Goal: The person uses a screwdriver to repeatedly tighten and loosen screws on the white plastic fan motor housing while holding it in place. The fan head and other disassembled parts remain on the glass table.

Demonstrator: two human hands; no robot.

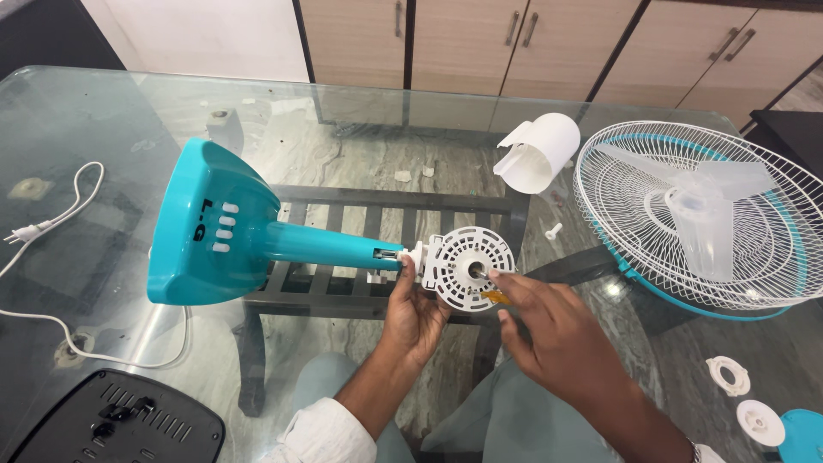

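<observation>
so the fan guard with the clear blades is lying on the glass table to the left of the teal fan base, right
Not quite: the head view shows the fan guard with its clear blades lying on the glass table to the right of the teal fan base, not the left.

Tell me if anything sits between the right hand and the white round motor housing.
Nothing visible does. The right hand already reaches the white round motor housing, its fingers at the centre, with something small and orange under them. The left hand grips the housing's left side.
</observation>
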